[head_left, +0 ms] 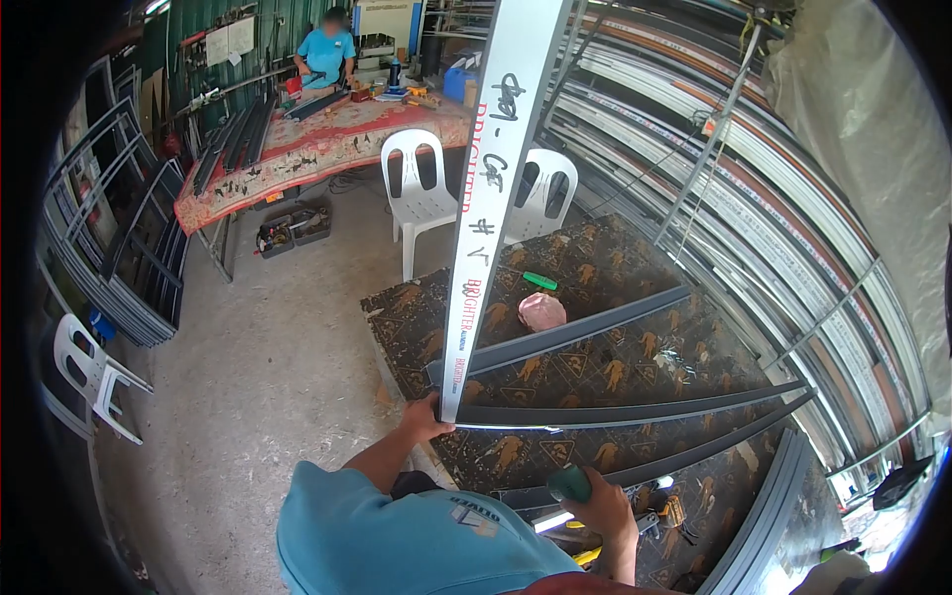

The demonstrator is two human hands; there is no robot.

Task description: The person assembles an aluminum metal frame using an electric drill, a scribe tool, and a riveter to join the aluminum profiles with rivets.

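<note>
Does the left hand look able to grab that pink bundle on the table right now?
Probably not: the left hand is holding the white labelled bar, which rises between it and the pink bundle in this view.

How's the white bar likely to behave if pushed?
The white bar is probably stiff; it shows no sag. It could swing or tip readily, being long and narrow, with the left hand at one end. Its smooth-looking face may slip a little.
</note>
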